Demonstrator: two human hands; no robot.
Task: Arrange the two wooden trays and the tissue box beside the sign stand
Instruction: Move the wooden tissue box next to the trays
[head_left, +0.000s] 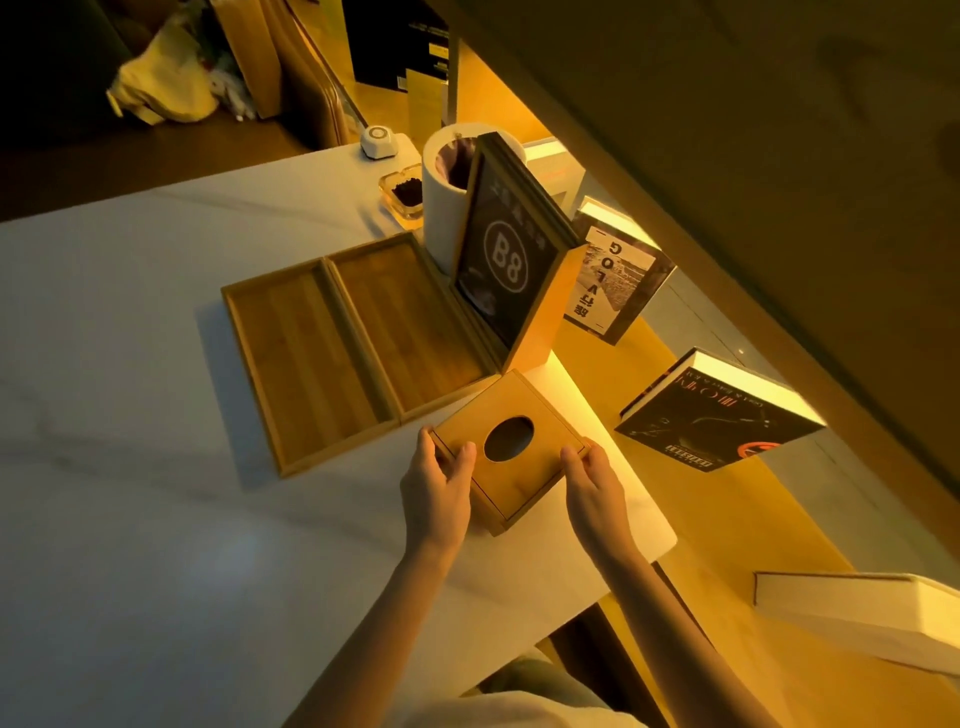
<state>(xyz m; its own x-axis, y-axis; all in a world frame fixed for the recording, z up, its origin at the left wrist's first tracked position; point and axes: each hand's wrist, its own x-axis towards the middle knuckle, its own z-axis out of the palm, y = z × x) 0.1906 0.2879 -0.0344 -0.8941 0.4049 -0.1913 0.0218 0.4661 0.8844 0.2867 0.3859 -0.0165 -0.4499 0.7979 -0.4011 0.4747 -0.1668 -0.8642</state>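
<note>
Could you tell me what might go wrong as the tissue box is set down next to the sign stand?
1. The tissue box sits close to the table's near-right edge; a push from either the left hand or right hand could tip it off.
2. Sliding it forward could knock the upright sign stand.
3. It could bump the nearer wooden tray out of line.
</note>
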